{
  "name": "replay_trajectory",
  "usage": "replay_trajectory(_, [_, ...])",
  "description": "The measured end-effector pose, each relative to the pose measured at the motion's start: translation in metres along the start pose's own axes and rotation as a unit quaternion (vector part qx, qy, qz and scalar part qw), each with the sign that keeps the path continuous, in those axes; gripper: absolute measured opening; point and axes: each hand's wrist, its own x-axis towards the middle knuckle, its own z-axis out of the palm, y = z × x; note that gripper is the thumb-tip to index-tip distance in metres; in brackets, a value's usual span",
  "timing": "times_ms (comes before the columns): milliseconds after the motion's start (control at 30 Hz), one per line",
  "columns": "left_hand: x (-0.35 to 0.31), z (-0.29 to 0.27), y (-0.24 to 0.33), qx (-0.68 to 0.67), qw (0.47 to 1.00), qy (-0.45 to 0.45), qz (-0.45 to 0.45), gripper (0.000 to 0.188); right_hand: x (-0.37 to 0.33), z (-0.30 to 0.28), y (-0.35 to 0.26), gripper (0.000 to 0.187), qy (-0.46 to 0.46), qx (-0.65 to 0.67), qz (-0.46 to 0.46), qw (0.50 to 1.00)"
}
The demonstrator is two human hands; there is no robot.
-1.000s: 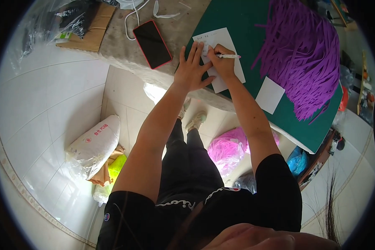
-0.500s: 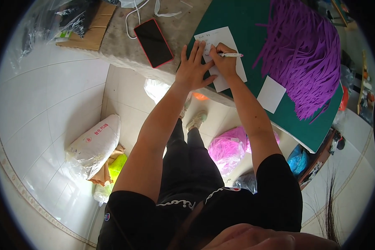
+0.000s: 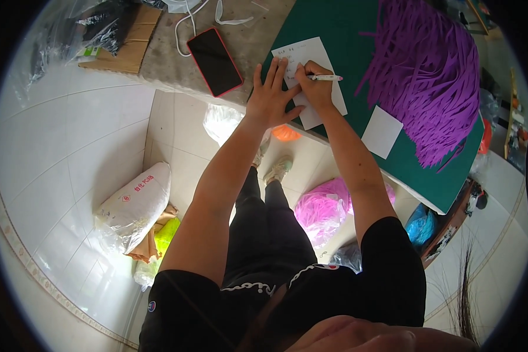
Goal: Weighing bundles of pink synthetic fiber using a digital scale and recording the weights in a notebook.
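My left hand (image 3: 270, 101) lies flat with spread fingers over the left edge of a white sheet of paper (image 3: 304, 48), which carries a few lines of handwriting near its top. In my right hand (image 3: 315, 91) is a slim white pen (image 3: 327, 77), pinched between the fingers with its tip turned down to the sheet. The tip itself is hidden by my fingers. Both hands rest over the front edge of a green tabletop (image 3: 317, 20). A second, smaller white sheet (image 3: 382, 132) lies right of my right forearm.
A big heap of purple strips (image 3: 428, 76) covers the table's right part. Left of the sheet, a red-edged phone (image 3: 215, 62) and a white cable (image 3: 179, 35) lie on a grey surface. Below are a white sack (image 3: 138, 196) and a bag of pink strips (image 3: 322, 211).
Both hands stay almost in place, the right still holding the pen on the sheet. The view has shifted very slightly.
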Motion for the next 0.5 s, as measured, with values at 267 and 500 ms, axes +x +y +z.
replay_trajectory(267, [0.0002,-0.0003,0.0010,0.016,0.999,-0.028,-0.011,0.049,0.0006,0.0014,-0.0006,0.023,0.027,-0.012,-0.001,1.000])
replay_trajectory(500, [0.0004,-0.0001,0.0010,0.014,0.999,-0.026,-0.012,0.049,0.0012,0.0005,-0.0015,0.023,0.021,-0.021,0.014,0.999])
